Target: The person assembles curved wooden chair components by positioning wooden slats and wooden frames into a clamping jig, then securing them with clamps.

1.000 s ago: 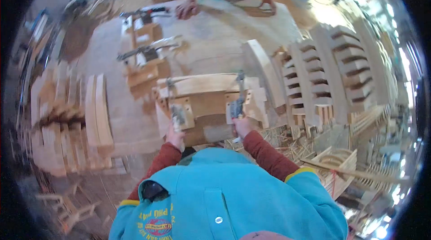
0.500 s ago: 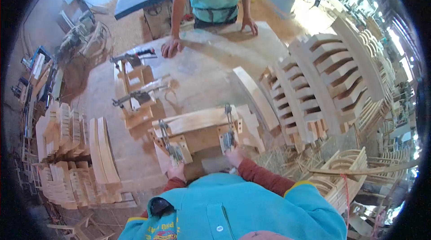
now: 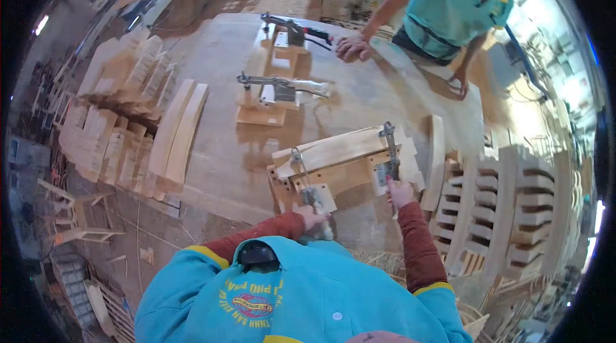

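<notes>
Both of my hands are at a wooden jig [image 3: 350, 182] on the near part of the table, with a pale, slightly curved wooden piece [image 3: 346, 148] lying along its far side. A metal toggle clamp [image 3: 298, 162] stands at the jig's left end, and my left hand [image 3: 310, 217] is closed around its handle. At the other end, my right hand [image 3: 402, 194] grips the handle of a second toggle clamp [image 3: 390, 144]. The arms of both clamps reach over the wooden piece. My fingers are partly hidden by the handles.
Another jig [image 3: 266, 115] with two clamps sits farther back on the table [image 3: 221, 176]. A co-worker's hand [image 3: 353, 49] rests near it. Curved wooden pieces [image 3: 179, 131] lie at the left beside stacked parts [image 3: 115, 144]. More stacks [image 3: 487, 208] stand at the right.
My view has swung left, so the table and co-worker appear farther right. My hands stay on the two clamp handles. The co-worker leans over the far side of the table.
</notes>
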Action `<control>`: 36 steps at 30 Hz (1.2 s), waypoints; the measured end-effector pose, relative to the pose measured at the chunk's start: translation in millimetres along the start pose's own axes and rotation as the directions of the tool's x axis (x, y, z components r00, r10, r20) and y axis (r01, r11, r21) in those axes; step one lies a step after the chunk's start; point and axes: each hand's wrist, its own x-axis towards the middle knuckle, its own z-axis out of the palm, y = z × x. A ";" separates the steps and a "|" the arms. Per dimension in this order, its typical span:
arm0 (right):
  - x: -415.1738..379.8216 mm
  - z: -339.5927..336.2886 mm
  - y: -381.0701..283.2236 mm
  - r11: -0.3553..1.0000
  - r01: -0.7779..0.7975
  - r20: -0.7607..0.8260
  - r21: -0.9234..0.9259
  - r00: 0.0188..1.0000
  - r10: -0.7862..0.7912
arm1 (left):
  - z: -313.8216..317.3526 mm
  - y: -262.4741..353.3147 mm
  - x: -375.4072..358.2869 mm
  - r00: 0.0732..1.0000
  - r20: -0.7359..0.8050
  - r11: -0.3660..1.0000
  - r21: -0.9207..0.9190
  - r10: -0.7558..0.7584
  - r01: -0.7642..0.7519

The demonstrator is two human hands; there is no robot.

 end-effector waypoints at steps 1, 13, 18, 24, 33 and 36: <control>22.3 -3.7 7.5 0.962 0.210 -0.078 -0.174 0.971 -0.226 | -4.4 -0.6 11.5 0.991 0.100 0.993 0.071 0.083 -0.091; 130.4 -51.6 -53.4 0.771 0.315 0.060 -0.553 0.938 -0.341 | -252.2 78.5 157.0 0.287 -0.631 0.693 0.660 0.721 -0.290; 166.0 -64.1 -48.4 0.809 0.304 0.033 -0.503 0.942 -0.333 | -250.2 54.0 200.3 0.506 -0.561 0.716 0.674 0.655 -0.181; 268.0 -71.9 6.8 0.867 0.290 -0.103 -0.405 0.928 -0.358 | -233.6 33.5 164.4 0.377 -0.563 0.658 0.728 0.735 -0.194; 147.4 -16.6 -192.6 0.697 0.716 -0.299 0.045 0.675 -0.674 | -157.5 -65.3 33.6 0.625 -0.419 0.677 0.693 0.659 -0.249; 86.0 60.0 -233.2 0.680 0.640 0.008 0.358 0.726 -0.688 | -127.2 -91.4 4.4 0.713 -0.358 0.682 0.694 0.603 -0.229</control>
